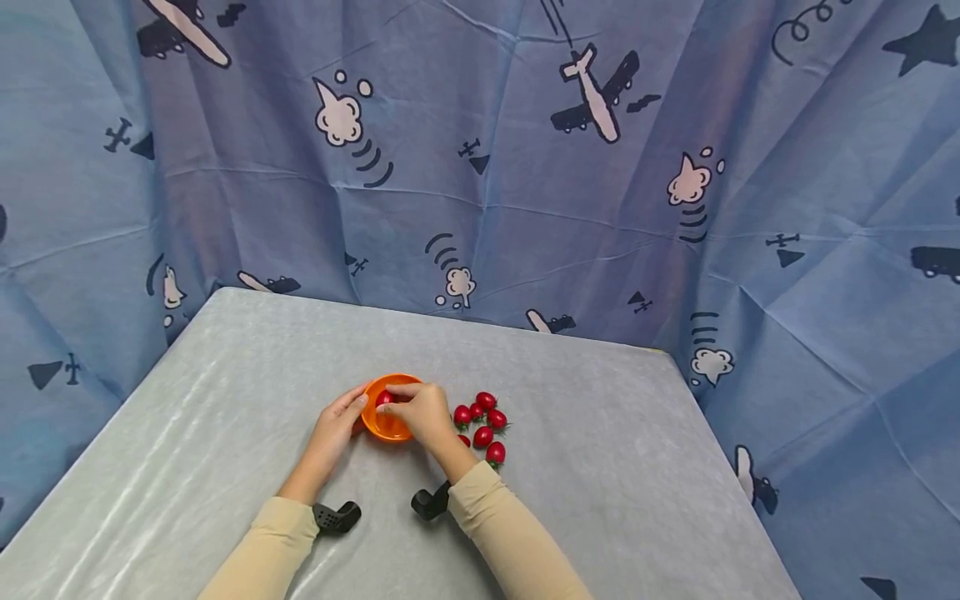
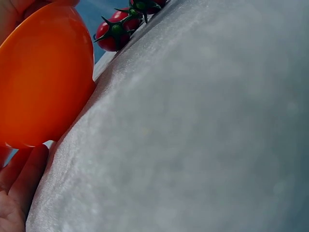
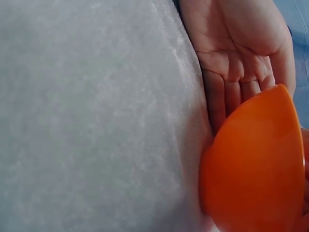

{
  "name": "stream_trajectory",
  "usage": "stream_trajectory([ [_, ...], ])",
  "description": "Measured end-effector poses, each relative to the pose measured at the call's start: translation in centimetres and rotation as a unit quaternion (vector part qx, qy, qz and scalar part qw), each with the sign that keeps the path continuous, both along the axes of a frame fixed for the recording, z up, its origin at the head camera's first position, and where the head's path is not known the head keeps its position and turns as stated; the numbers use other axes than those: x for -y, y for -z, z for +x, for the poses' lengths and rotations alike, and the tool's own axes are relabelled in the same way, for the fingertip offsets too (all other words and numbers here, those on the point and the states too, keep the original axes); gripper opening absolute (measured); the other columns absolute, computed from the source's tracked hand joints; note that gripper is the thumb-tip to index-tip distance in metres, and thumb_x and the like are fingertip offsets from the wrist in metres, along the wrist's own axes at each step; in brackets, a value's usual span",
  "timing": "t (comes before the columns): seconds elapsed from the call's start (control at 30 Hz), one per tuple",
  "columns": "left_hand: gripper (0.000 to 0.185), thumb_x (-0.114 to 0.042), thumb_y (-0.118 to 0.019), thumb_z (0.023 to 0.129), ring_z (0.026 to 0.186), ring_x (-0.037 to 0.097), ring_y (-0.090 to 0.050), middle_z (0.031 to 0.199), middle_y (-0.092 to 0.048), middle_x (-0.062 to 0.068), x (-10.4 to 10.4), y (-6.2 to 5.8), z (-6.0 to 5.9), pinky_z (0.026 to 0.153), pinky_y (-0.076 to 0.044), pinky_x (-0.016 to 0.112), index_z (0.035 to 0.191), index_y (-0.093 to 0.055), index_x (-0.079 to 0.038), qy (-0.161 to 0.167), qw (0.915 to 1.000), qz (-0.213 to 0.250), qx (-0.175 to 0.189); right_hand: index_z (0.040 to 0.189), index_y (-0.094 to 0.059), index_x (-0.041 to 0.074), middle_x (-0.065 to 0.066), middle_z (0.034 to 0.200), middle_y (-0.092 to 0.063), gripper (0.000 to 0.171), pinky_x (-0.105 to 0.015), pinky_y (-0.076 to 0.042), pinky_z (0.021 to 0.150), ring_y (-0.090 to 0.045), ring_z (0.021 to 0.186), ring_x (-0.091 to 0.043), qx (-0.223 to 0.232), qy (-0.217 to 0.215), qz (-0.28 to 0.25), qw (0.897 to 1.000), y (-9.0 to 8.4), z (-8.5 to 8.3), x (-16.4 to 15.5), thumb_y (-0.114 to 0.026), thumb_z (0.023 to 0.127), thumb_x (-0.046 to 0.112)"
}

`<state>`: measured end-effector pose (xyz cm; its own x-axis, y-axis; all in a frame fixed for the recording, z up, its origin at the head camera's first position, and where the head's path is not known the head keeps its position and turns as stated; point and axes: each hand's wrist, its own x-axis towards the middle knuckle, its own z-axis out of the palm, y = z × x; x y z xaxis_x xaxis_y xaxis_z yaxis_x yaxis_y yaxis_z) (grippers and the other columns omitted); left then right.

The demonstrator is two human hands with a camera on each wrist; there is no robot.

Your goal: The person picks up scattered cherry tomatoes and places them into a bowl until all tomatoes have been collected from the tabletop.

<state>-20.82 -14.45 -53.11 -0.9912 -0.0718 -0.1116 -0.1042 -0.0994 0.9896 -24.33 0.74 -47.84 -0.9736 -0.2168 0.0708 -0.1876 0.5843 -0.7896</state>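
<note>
An orange bowl (image 1: 388,431) stands on the table in the head view. At its left side, my left hand (image 1: 327,435) holds it, with the thumb at the rim and fingers along the outside wall; the right wrist view shows the palm of that left hand (image 3: 236,48) beside the bowl (image 3: 256,164). My right hand (image 1: 427,414) reaches over the right rim and pinches a red cherry tomato (image 1: 384,398) inside the bowl. Several cherry tomatoes (image 1: 483,437) with green stems lie right of the bowl, partly behind the right hand and wrist.
A pale grey cloth covers the table (image 1: 600,467). Behind it hangs a blue curtain (image 1: 480,167) printed with airplanes. Black devices (image 1: 337,517) sit on both wrists, below the sleeves' cuffs.
</note>
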Motion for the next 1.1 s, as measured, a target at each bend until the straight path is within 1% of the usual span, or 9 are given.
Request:
stream_trajectory([
  [0.07,0.047,-0.027,-0.046,0.106,0.101,-0.013,-0.059,0.15,-0.049,0.017,-0.04,0.04,0.0,0.087,-0.05,0.01,0.148,-0.047,-0.005,-0.001,1.0,0.0,-0.001,0.105,-0.08,0.011,-0.01,0.106,-0.077,0.032,-0.03,-0.06,0.085,-0.067,0.106,-0.025,0.003,-0.004,0.005,1.0,-0.01,0.11,0.0,-0.087,0.076,0.021],
  [0.2,0.047,-0.028,-0.046,0.107,0.1,-0.013,-0.059,0.151,-0.049,0.016,-0.08,0.05,0.06,0.087,-0.05,0.009,0.147,-0.047,-0.005,0.0,1.0,-0.003,0.002,0.105,-0.08,0.012,-0.009,0.105,-0.077,0.032,-0.031,-0.06,0.086,-0.066,0.107,-0.024,-0.008,-0.022,0.038,0.999,0.06,0.23,0.03,-0.086,0.077,0.022],
  [0.47,0.048,-0.03,-0.047,0.106,0.102,-0.014,-0.057,0.152,-0.047,0.013,-0.02,-0.06,0.21,0.088,-0.048,0.008,0.148,-0.047,-0.007,0.0,1.0,0.0,0.008,0.106,-0.079,0.01,-0.006,0.103,-0.078,0.034,-0.036,-0.053,0.101,-0.066,0.112,-0.025,-0.03,-0.05,0.098,0.993,0.16,0.06,0.08,-0.086,0.076,0.026],
  [0.67,0.048,-0.03,-0.047,0.106,0.101,-0.014,-0.057,0.151,-0.049,0.014,0.0,-0.14,0.27,0.088,-0.048,0.008,0.148,-0.047,-0.007,-0.004,0.9999,0.0,0.01,0.107,-0.079,0.009,-0.005,0.104,-0.078,0.035,-0.04,-0.049,0.107,-0.065,0.115,-0.026,-0.019,-0.07,0.107,0.992,-0.03,0.12,0.16,-0.086,0.077,0.027],
  [0.9,0.048,-0.032,-0.048,0.106,0.101,-0.012,-0.059,0.15,-0.05,0.015,-0.01,-0.08,0.09,0.088,-0.049,0.009,0.147,-0.048,-0.008,-0.001,1.0,0.002,0.008,0.109,-0.078,0.009,-0.005,0.107,-0.077,0.036,-0.038,-0.049,0.106,-0.064,0.116,-0.025,-0.012,-0.074,0.113,0.991,-0.21,-0.03,0.12,-0.085,0.078,0.026],
  [1.1,0.048,-0.031,-0.048,0.106,0.101,-0.014,-0.057,0.151,-0.049,0.014,0.11,-0.19,0.14,0.087,-0.048,0.008,0.148,-0.048,-0.009,-0.002,1.0,-0.003,0.008,0.11,-0.078,0.009,-0.005,0.108,-0.077,0.038,-0.038,-0.049,0.106,-0.064,0.116,-0.025,-0.005,-0.085,0.126,0.988,-0.15,-0.16,0.24,-0.085,0.078,0.027],
])
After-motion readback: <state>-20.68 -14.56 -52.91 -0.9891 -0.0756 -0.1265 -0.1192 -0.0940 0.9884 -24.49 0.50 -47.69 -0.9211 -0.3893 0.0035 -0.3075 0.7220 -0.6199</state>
